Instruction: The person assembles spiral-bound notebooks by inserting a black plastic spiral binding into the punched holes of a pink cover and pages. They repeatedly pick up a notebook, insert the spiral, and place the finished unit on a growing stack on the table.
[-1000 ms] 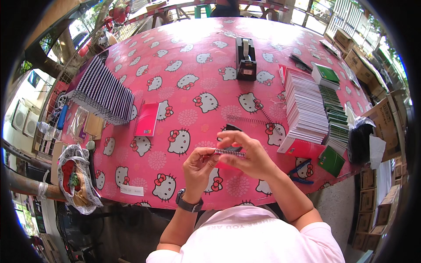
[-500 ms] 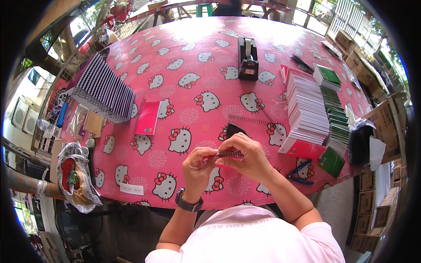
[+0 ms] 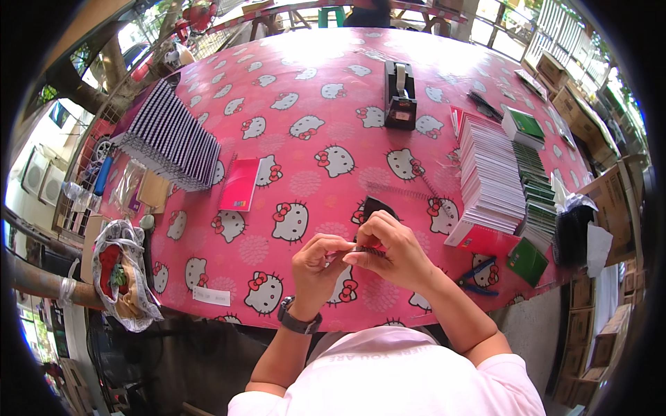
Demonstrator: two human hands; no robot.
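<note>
Just above the table's near edge, my left hand (image 3: 318, 267) and my right hand (image 3: 394, 253) meet with fingertips closed. Between them is a short dark spiral binding coil (image 3: 370, 251), mostly covered by the fingers. Whether pages are attached to it cannot be made out. My left fingers pinch its left end, and my right thumb and fingers grip it from the right. Right behind my right hand lies a black object (image 3: 377, 206). Loose spiral coils (image 3: 399, 188) rest farther back. Blue-handled pliers (image 3: 480, 276) lie to the right of my right forearm.
Left are stacked spiral notebooks (image 3: 170, 142), a pink notebook (image 3: 240, 186) and a white label (image 3: 211, 297). A black tape dispenser (image 3: 400, 97) stands far back. Right are rows of pink-covered notebooks (image 3: 489, 173) and green notebooks (image 3: 531, 260). A fabric pouch (image 3: 119, 277) hangs at the left edge.
My fingers have closed further over the coil, so less of it shows. Both hands stay together in nearly the same place. The view has shifted slightly.
</note>
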